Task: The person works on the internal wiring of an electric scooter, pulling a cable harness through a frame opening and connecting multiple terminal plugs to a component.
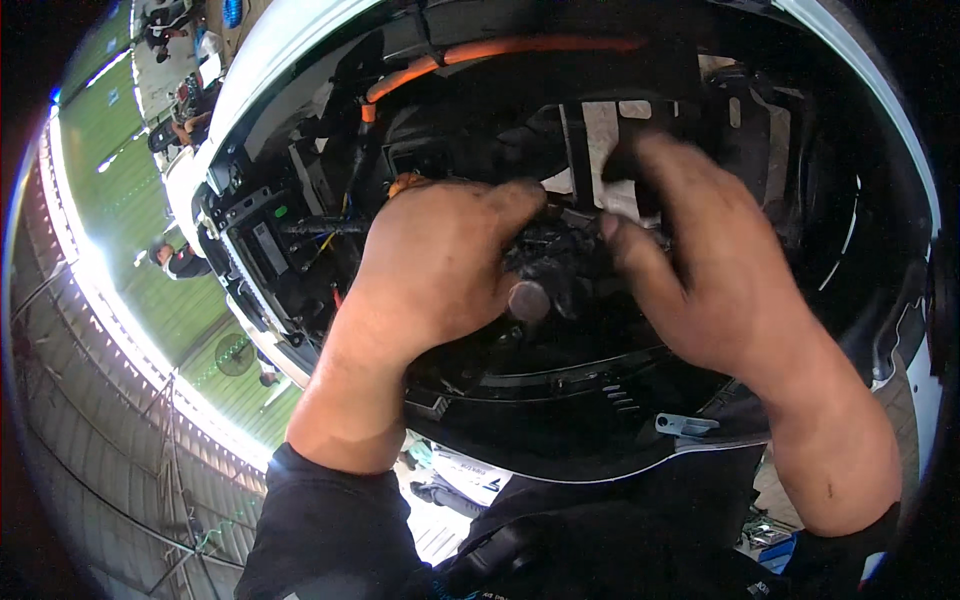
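My left hand [430,265] is curled over dark parts in a vehicle's open body bay, its knuckles up and its index finger bent toward the middle. Whatever lies inside its grip is hidden under the palm. By its thumb is a round, dull end [528,301], beside a tangle of black parts [560,262]. To the right, my right hand [715,255] hovers over the bay with thumb and fingers apart, its fingertips smeared by motion. Nothing shows between them.
A thick orange cable [480,50] arcs along the bay's far side. A black box with a label [270,240] sits at the left. A metal latch piece [685,426] is on the near edge. Several people are in the background at left, near a fan [235,354].
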Motion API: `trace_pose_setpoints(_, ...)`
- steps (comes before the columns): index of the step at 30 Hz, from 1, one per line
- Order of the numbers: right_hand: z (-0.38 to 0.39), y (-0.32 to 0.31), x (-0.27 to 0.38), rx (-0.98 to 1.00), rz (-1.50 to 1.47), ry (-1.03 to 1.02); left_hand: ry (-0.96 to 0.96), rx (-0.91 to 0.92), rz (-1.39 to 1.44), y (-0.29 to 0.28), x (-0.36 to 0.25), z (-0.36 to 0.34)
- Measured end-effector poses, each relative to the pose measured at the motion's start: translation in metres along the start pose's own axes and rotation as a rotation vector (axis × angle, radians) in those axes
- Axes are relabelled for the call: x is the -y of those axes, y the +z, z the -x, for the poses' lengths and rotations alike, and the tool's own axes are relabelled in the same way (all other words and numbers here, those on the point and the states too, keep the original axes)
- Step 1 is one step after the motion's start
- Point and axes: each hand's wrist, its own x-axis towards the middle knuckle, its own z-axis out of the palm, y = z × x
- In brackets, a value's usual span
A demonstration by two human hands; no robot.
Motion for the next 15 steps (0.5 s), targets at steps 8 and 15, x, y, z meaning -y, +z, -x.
trace_pose_setpoints(8,-0.017,-0.007,0.011,0.403,-0.208,0.230,-0.075,0.037,-0.099,0.006,-0.003,0.000)
trace_pose_setpoints(15,-0.009,0.007,-0.013,-0.278,0.066,-0.156,-0.122,-0.094,-0.089,0.000,0.001,0.002)
